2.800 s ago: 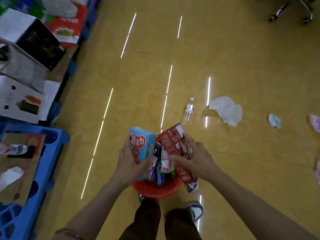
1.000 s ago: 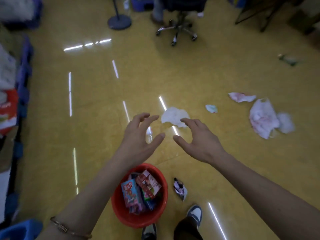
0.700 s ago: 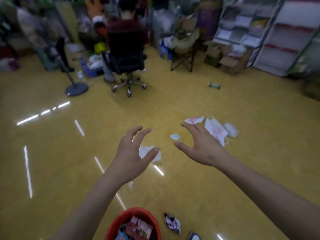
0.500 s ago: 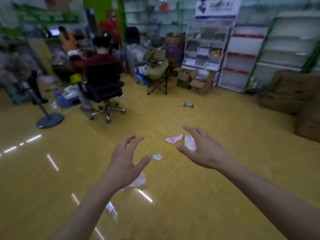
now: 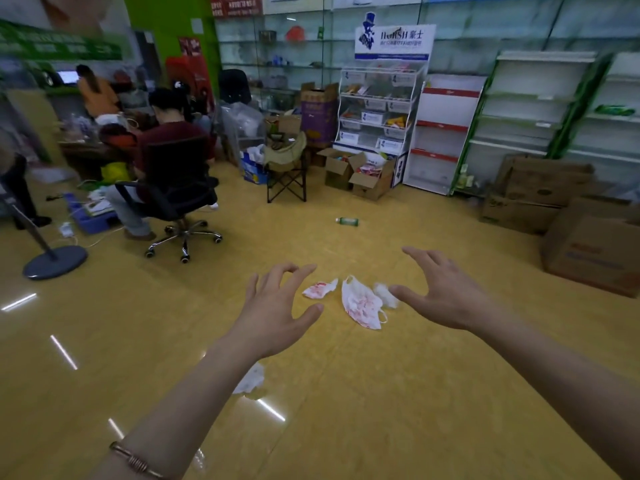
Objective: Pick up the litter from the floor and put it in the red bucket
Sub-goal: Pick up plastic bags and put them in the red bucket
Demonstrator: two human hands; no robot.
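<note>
Yellow floor (image 5: pixel 346 393) holds a white plastic bag (image 5: pixel 360 301), lying between and just beyond your left hand (image 5: pixel 273 313) and right hand (image 5: pixel 440 292), both spread, empty. It looks light and limp; pinch its bunched middle.

tissue (image 5: pixel 251 381) half hid by L arm (image 5: pixel 194 403) | bottle (image 5: pixel 347 221) label unreadable
</note>
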